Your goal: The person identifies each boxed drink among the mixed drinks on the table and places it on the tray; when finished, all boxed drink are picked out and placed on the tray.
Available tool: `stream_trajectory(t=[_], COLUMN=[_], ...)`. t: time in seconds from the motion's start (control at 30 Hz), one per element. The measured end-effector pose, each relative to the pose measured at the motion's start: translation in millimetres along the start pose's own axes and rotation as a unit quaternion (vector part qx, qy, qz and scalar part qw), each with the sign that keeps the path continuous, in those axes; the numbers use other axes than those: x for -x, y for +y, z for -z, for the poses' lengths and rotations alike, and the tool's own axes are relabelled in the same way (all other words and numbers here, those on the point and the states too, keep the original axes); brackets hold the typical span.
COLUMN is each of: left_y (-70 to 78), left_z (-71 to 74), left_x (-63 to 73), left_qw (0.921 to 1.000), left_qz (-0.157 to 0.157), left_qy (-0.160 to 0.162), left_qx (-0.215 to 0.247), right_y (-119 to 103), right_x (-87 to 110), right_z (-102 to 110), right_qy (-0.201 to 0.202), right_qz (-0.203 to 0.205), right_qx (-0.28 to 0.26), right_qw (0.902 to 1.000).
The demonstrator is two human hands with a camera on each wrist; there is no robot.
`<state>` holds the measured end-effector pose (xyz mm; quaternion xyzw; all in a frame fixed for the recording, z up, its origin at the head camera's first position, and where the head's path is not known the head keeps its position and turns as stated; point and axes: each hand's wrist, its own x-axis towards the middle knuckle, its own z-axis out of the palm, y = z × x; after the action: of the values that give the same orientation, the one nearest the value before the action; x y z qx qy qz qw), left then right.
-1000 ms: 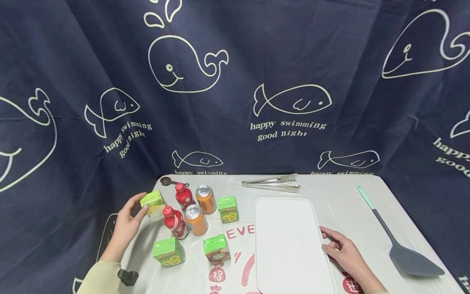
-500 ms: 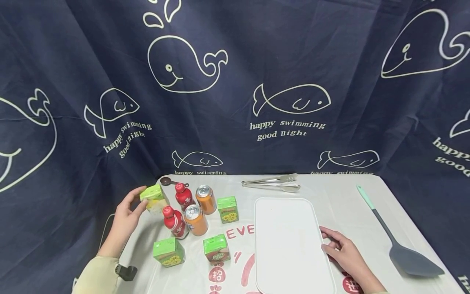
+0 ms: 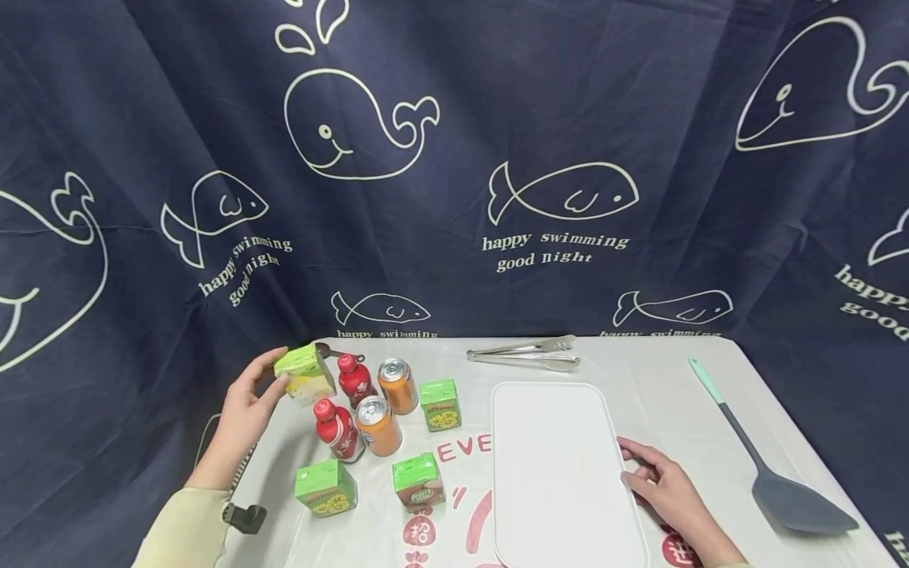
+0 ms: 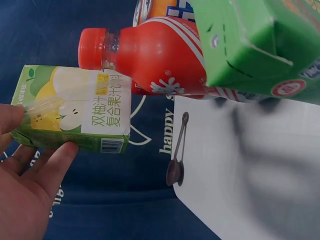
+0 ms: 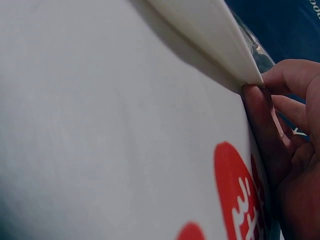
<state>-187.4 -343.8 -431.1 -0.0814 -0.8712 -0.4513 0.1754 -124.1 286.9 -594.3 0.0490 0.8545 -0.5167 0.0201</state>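
My left hand (image 3: 245, 412) grips a yellow-green juice carton (image 3: 307, 376) at the far left of the table. In the left wrist view, thumb and fingers pinch one end of the carton (image 4: 80, 107), its printed front showing. Beside it stand two red bottles (image 3: 338, 430) with red caps and two orange cans (image 3: 379, 427). Green juice cartons (image 3: 327, 489) stand around them. At the right, my right hand (image 3: 667, 487) pinches the right edge of a white rectangular tray (image 3: 568, 473). The right wrist view shows the tray's rim (image 5: 252, 75) between thumb and fingers.
Metal tongs (image 3: 525, 353) lie at the back, behind the tray. A spatula (image 3: 788, 498) with a mint-tipped handle lies at the right. Near the back-left corner is a dark brown measuring spoon (image 3: 344, 354). A dark blue curtain (image 3: 454, 260) hangs behind the table.
My left hand has carried the yellow-green juice carton a little farther back and to the right, now overlapping the spoon in the head view. The right hand and tray have stayed put.
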Motion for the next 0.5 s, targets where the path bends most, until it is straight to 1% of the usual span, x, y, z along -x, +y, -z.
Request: stream_trajectory(t=[0.3, 0.5], left_y=[4.2, 14.5], left_z=[-3.9, -6.0], left_x=[-5.4, -8.1], left_qw=[0.9994, 0.9992], left_qz=[-0.033, -0.037], left_qy=[-0.007, -0.016], left_qx=[0.010, 0.005], right_y=[0.9, 0.8], right_x=[-0.5, 0.0], right_z=[-0.4, -0.3], right_qy=[0.003, 0.001], right_qz=[-0.001, -0.001], right_qx=[0.001, -0.005], right_qw=[1.0000, 1.0000])
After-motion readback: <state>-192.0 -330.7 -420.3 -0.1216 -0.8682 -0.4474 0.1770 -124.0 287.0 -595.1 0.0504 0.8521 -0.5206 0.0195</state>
